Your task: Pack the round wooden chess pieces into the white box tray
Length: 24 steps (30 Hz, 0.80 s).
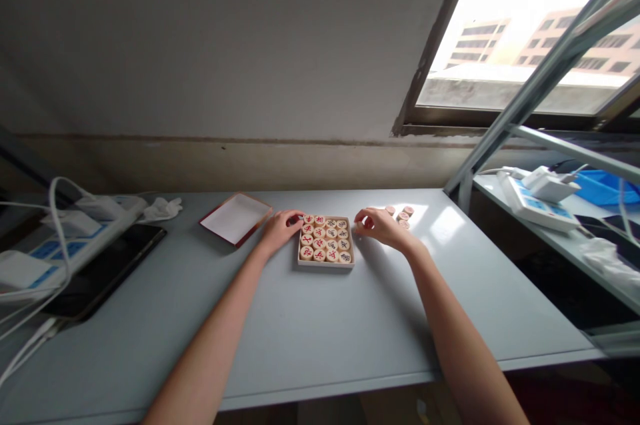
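Note:
A shallow white box (326,265) in the middle of the table holds rows of round wooden pieces, with red characters on the left and black ones on the right. My left hand (283,228) rests at the box's upper left side, its fingers curved against the edge. Just right of the box, my right hand (376,225) pinches a round wooden piece (359,228) between thumb and fingers. Several loose wooden pieces (403,216) lie on the table behind and to the right of that hand.
A box lid (236,217) with a red rim lies left of my left hand. At the far left are a power strip (75,238), cables and a black phone (107,272). A metal post (465,192) and a shelf with another power strip (543,202) stand at the right.

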Motion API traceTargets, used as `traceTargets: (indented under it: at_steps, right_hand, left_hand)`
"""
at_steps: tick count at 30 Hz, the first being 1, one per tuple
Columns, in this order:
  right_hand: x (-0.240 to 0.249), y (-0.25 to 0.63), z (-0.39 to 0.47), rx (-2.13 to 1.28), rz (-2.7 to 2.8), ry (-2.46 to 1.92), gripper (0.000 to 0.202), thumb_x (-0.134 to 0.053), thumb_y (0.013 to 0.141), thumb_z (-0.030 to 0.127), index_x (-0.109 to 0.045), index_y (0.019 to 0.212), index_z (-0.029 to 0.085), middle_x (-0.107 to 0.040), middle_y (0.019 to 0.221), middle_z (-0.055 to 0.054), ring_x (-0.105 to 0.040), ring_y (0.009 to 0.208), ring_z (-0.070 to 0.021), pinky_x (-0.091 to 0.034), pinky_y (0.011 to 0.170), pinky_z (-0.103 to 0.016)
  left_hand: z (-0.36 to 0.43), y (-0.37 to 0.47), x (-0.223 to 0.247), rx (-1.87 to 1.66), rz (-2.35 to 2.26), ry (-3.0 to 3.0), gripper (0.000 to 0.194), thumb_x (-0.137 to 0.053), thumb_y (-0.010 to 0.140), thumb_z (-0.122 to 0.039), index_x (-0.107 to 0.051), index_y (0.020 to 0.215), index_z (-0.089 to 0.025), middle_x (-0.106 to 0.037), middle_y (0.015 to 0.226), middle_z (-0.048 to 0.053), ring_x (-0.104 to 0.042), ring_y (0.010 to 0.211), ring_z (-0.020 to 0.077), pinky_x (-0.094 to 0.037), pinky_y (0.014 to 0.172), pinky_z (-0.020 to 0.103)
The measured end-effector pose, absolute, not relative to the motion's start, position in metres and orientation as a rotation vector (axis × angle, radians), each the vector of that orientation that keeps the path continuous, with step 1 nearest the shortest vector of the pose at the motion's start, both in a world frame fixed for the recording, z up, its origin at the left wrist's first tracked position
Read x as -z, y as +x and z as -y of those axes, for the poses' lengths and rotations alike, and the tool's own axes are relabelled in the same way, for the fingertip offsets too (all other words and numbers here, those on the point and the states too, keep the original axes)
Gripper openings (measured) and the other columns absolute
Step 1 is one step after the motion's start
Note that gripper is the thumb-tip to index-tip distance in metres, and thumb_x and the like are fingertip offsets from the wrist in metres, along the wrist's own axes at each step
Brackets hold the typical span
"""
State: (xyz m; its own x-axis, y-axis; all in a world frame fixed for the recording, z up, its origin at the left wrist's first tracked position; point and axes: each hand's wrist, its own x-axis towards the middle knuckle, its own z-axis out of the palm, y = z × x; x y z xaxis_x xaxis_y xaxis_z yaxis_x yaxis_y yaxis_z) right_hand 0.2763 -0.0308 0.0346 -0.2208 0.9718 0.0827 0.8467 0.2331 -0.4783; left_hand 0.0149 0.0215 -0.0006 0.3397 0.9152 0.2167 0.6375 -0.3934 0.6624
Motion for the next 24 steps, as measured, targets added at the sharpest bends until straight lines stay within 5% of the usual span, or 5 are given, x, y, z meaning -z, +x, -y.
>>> traceTargets:
  at_steps: [7, 17, 21, 24]
  right_hand:
    - [-0.028, 0.28, 0.029, -0.57, 1.975, -1.526, 0.017, -0.047, 0.081, 0.028, -0.052, 0.097, 0.021, -0.062, 0.089, -0.003, -0.061, 0.073, -0.0129, -0.046, 0.064, -0.026]
    - [-0.04, 0.292, 0.033, -0.101, 2.102, -1.925, 0.013, -0.055, 0.076, 0.033, -0.063, 0.075, 0.022, -0.067, 0.077, 0.0, -0.058, 0.072, -0.0166, -0.031, 0.075, -0.032]
    - [-0.037, 0.294, 0.034, -0.007, 2.169, -1.891, 0.018, -0.05, 0.078, 0.027, -0.064, 0.089, 0.025, -0.066, 0.083, -0.003, -0.054, 0.08, -0.0186, -0.028, 0.071, -0.032]
    - [-0.037, 0.3, 0.036, 0.122, 2.191, -1.993, 0.02, -0.048, 0.077, 0.017, -0.067, 0.075, 0.022, -0.064, 0.089, -0.006, -0.051, 0.085, -0.0208, -0.027, 0.071, -0.033]
  left_hand:
    - [-0.023, 0.014, 0.002, -0.8, -1.292, 2.135, 0.028, -0.047, 0.077, -0.032, -0.065, 0.094, -0.017, -0.066, 0.087, 0.006, -0.057, 0.079, 0.0184, -0.045, 0.071, 0.027]
    - [-0.025, 0.014, 0.005, -0.802, -1.289, 2.14, 0.029, -0.047, 0.077, -0.033, -0.064, 0.094, -0.016, -0.065, 0.085, 0.006, -0.056, 0.078, 0.018, -0.043, 0.069, 0.027]
    - [-0.025, 0.013, 0.005, -0.783, -1.293, 2.151, 0.03, -0.047, 0.077, -0.033, -0.064, 0.095, -0.016, -0.065, 0.085, 0.006, -0.055, 0.076, 0.018, -0.043, 0.068, 0.027]
    - [-0.025, 0.013, 0.004, -0.781, -1.302, 2.159, 0.029, -0.046, 0.078, -0.033, -0.064, 0.095, -0.017, -0.065, 0.085, 0.006, -0.055, 0.079, 0.0186, -0.043, 0.071, 0.028]
